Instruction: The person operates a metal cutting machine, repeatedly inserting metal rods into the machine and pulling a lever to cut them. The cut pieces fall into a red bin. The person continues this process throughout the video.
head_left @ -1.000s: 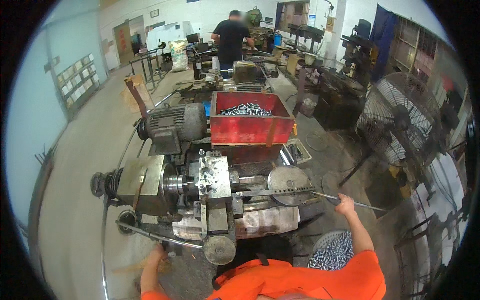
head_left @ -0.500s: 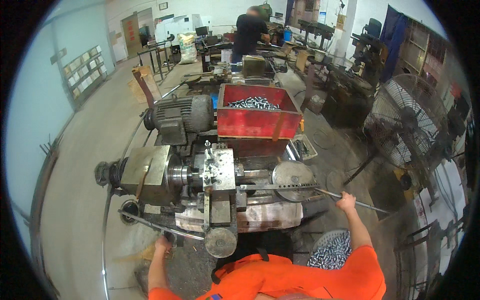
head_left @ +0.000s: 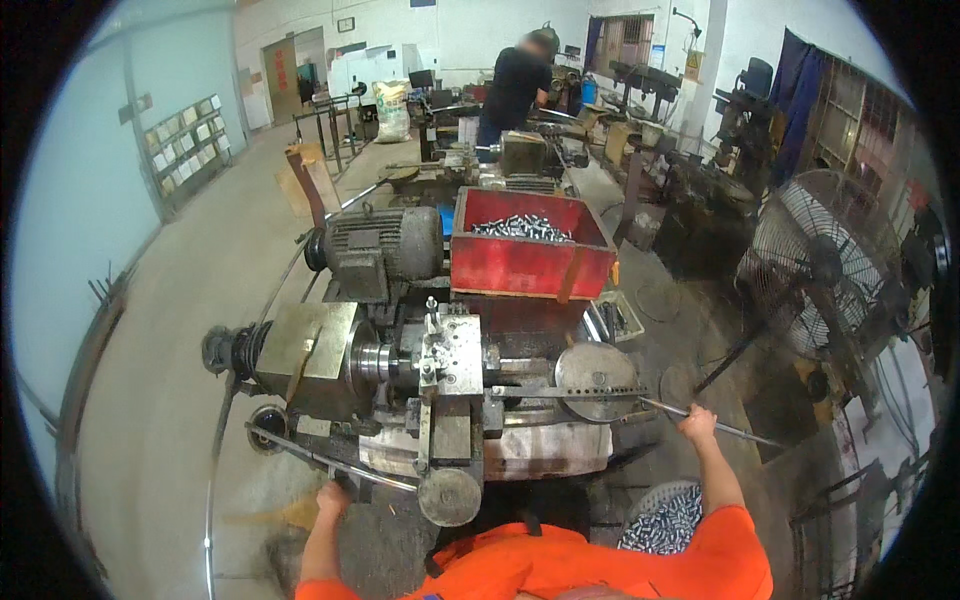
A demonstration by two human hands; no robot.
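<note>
My right hand (head_left: 697, 424) is closed round a long metal lever rod (head_left: 742, 436), which joins a flat bar with a row of holes (head_left: 535, 392) on a small lathe-like machine. My left hand (head_left: 333, 494) is curled just below a second lever rod (head_left: 350, 466); what lies inside its fingers is hidden. Between my arms stands the machine's metal tool block (head_left: 458, 362), facing a chuck (head_left: 373, 362) on the left. A round weight-like disc (head_left: 450, 497) sits at the inner end of the left rod, and a larger disc (head_left: 594, 375) lies right of the block.
Behind the tool block, a red box (head_left: 530, 262) holds many small metal pieces, beside an electric motor (head_left: 385, 245). More pieces fill a basket (head_left: 662, 518) near my right elbow. A large fan (head_left: 822, 262) stands at right. Farther back, a co-worker in dark clothes (head_left: 517, 85) stands among machines.
The whole view has shifted slightly, so the machine appears lower and farther right. Both hands keep much the same places beside the levers, the right one still gripping its rod.
</note>
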